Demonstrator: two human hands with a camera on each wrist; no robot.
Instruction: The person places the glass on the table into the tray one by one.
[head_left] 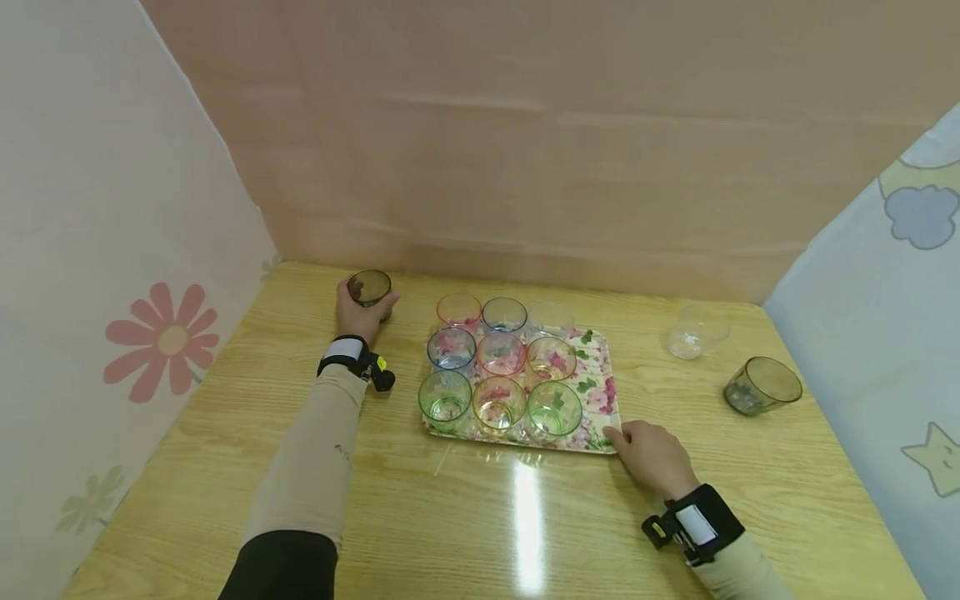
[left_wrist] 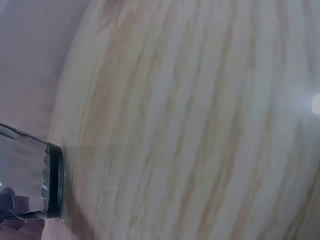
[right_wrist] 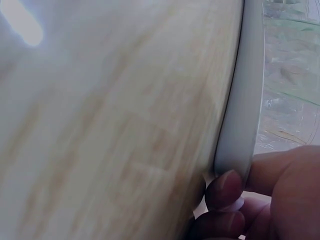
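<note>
My left hand holds a dark tinted glass upright at the back left of the table. In the left wrist view the same glass shows its thick base close to the wood, with fingertips beside it. My right hand grips the near right corner of a floral tray; in the right wrist view the thumb and fingers pinch its pale rim. Several coloured glasses stand on the tray in rows, among them a green glass, a yellow glass and a blue glass.
Right of the tray, a clear glass and another dark tinted glass are on the wooden table. A brown cloth backdrop rises behind, with patterned side panels at left and right.
</note>
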